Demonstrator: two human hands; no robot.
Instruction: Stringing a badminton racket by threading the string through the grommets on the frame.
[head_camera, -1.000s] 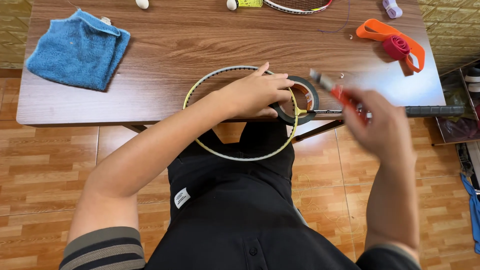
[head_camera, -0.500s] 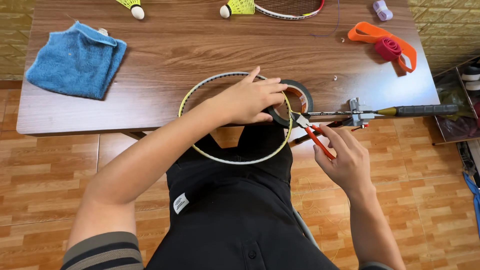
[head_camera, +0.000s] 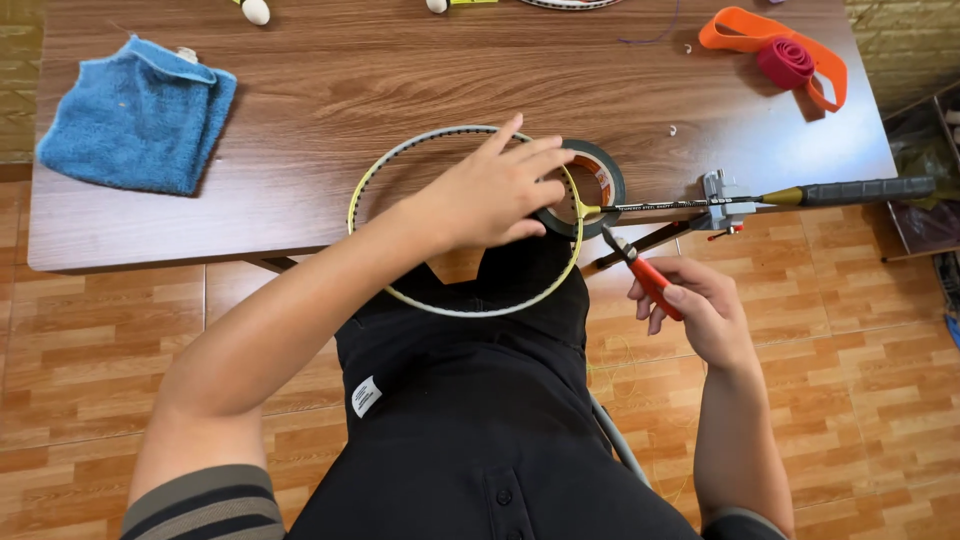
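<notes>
Dropping slightly lower at centre right, the right hand is gripping red-handled pliers just under the racket shaft. At frame centre, the left hand is pressing spread fingers onto the unstrung racket frame and black tape roll. Half off the table, the frame may tip if that pressure is easing.
</notes>
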